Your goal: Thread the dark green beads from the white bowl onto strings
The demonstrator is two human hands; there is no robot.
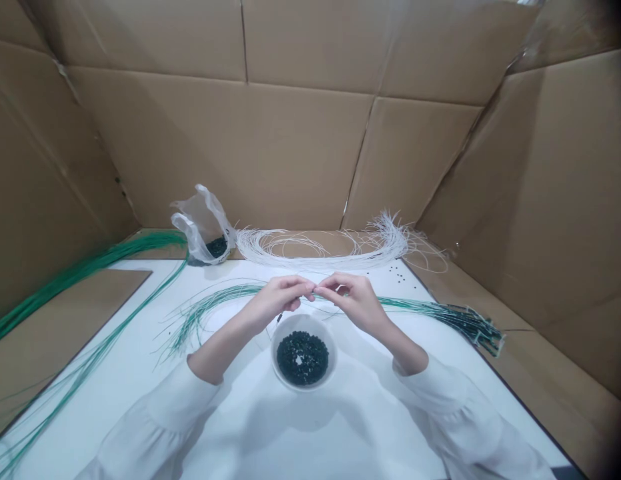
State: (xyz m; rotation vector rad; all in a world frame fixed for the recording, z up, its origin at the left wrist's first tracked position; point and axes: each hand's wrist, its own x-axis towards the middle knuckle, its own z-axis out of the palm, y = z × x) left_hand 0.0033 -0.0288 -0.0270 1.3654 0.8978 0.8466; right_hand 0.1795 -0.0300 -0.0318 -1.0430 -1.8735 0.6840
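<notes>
Above the bowl, my left hand [287,293] and my right hand [354,300] meet, their thumbs and forefingers pinched tip to tip. Whatever lies between the fingertips is too small to make out. A small dark piece [279,318] shows just under my left hand. Below both hands stands a white bowl [332,373] filled with small dark green beads [303,357], with a pale spot near their middle. Behind the hands, green strands [215,297] fan out to the left on the white table [230,427].
A bundle of green strands with dark, beaded-looking ends [470,323] lies right. White strands [310,257] curve along the back. A clear plastic bag [205,220] holds dark beads. Long green strands [90,267] run down the left. Loose dark specks [400,275] dot the table. Cardboard walls [230,147] surround it.
</notes>
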